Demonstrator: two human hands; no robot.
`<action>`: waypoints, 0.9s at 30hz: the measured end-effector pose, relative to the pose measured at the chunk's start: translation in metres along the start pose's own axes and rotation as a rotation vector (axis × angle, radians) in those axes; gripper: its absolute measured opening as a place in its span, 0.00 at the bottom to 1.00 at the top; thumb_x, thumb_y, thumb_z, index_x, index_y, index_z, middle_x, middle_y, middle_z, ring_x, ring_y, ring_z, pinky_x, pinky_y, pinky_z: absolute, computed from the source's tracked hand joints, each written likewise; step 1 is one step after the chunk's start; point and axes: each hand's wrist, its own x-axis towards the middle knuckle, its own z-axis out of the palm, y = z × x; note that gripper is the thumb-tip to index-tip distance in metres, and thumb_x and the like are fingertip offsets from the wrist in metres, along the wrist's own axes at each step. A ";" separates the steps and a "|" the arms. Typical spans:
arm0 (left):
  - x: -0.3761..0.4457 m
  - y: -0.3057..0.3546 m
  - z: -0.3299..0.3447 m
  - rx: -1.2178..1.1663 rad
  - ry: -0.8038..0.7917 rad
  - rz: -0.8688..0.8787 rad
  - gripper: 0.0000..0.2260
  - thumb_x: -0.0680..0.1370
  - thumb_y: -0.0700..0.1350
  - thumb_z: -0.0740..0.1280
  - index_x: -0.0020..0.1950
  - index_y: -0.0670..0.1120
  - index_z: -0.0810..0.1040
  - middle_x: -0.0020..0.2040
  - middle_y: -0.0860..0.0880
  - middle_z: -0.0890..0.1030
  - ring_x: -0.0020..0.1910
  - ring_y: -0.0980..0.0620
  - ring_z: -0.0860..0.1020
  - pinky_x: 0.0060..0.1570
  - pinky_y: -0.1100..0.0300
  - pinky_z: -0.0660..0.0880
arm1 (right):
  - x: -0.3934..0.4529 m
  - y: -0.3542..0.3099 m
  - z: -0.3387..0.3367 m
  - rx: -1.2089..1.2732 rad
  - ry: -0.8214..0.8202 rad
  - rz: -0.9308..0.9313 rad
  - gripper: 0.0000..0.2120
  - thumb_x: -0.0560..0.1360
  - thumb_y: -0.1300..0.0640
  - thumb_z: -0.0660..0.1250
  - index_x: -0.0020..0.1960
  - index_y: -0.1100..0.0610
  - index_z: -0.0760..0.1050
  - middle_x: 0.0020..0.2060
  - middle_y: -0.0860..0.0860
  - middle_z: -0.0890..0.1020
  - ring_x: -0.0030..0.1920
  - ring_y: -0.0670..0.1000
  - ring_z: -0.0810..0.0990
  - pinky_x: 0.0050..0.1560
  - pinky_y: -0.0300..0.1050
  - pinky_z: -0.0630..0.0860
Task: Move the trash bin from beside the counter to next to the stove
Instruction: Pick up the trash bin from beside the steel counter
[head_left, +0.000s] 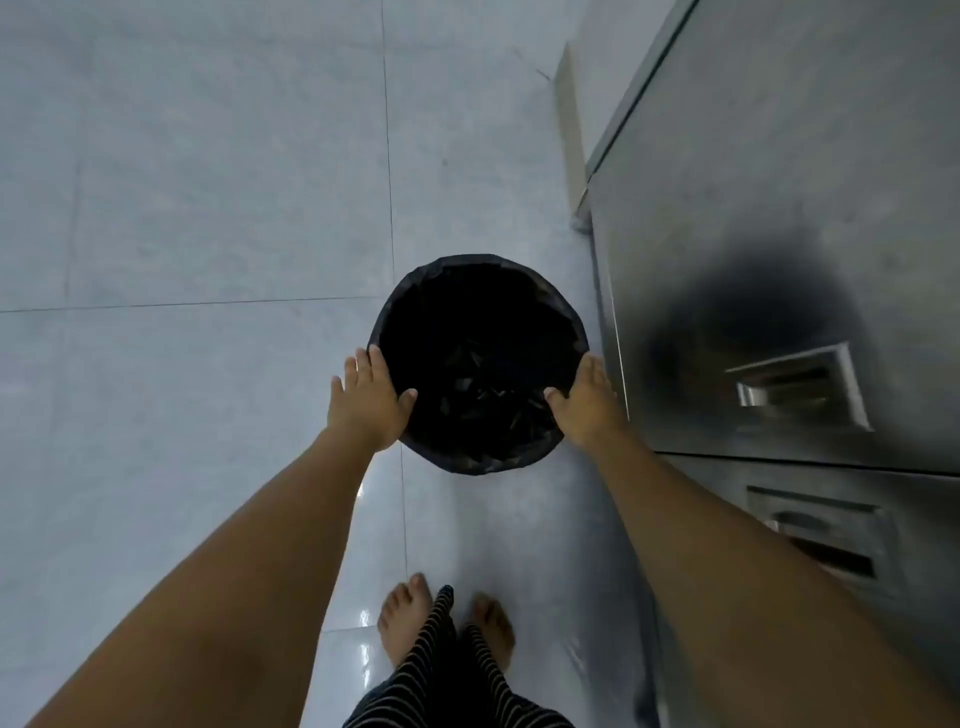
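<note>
A round trash bin (480, 291) lined with a black plastic bag stands on the tiled floor, seen from straight above, close to the steel cabinet on the right. My left hand (370, 399) clasps the bin's left rim, thumb over the inner edge and fingers down the outside. On the opposite rim my right hand (587, 402) grips the same way, squeezed between the bin and the cabinet. The bin's inside is dark, with crumpled bag folds at the bottom. No stove is in view.
A stainless steel cabinet (779, 260) with recessed handles fills the right side. Pale grey floor tiles (208, 208) spread to the left and ahead. My bare feet (405, 618) and striped trousers are at the bottom, just behind the bin.
</note>
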 end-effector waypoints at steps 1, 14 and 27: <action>0.003 0.001 0.004 -0.049 0.021 -0.020 0.37 0.84 0.56 0.54 0.83 0.38 0.40 0.84 0.38 0.45 0.84 0.40 0.46 0.80 0.44 0.48 | 0.003 -0.001 0.004 0.048 0.030 -0.001 0.41 0.80 0.47 0.61 0.81 0.60 0.40 0.82 0.56 0.48 0.80 0.59 0.53 0.79 0.56 0.55; 0.017 0.023 -0.014 -1.007 0.168 -0.233 0.31 0.77 0.47 0.72 0.76 0.42 0.63 0.72 0.43 0.74 0.71 0.40 0.74 0.72 0.47 0.71 | 0.004 -0.035 0.003 0.394 0.213 0.113 0.40 0.78 0.46 0.65 0.81 0.56 0.48 0.74 0.57 0.67 0.71 0.60 0.71 0.65 0.53 0.72; -0.127 0.044 -0.200 -0.990 0.313 -0.180 0.35 0.72 0.47 0.77 0.74 0.42 0.66 0.70 0.43 0.75 0.71 0.40 0.74 0.72 0.47 0.71 | -0.141 -0.137 -0.165 0.345 0.214 0.049 0.41 0.78 0.42 0.64 0.81 0.56 0.47 0.77 0.57 0.63 0.72 0.61 0.70 0.66 0.56 0.71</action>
